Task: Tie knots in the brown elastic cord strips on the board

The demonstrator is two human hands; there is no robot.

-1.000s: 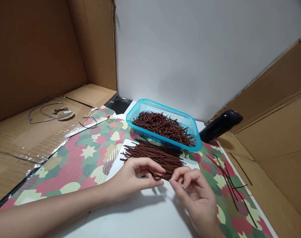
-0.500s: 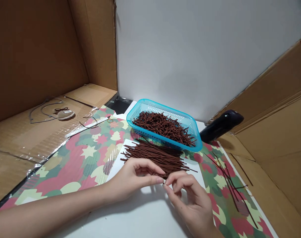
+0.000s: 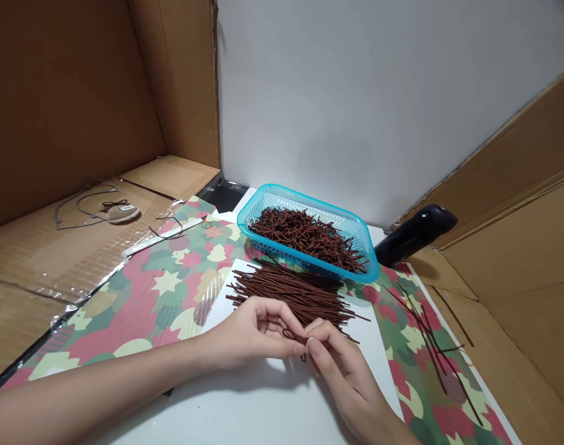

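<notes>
Between my fingertips is a thin brown cord bent into small loops. My left hand pinches it between thumb and index finger. From the other side my right hand grips the same cord, its thumb and fingers pressed together. The two hands meet fingertip to fingertip above a white sheet. Just beyond them lies a pile of straight brown cords. Behind the pile stands a blue plastic basket holding many short brown pieces, which look knotted or looped.
Loose brown cords lie on the camouflage-patterned surface at right. A black handle-like object leans beside the basket. At left are a beige pad with a tag and a white strip. Cardboard walls enclose the sides.
Small loops of cord now show between my fingertips. My right hand has turned and closed in against the left; the left hand has barely moved.
</notes>
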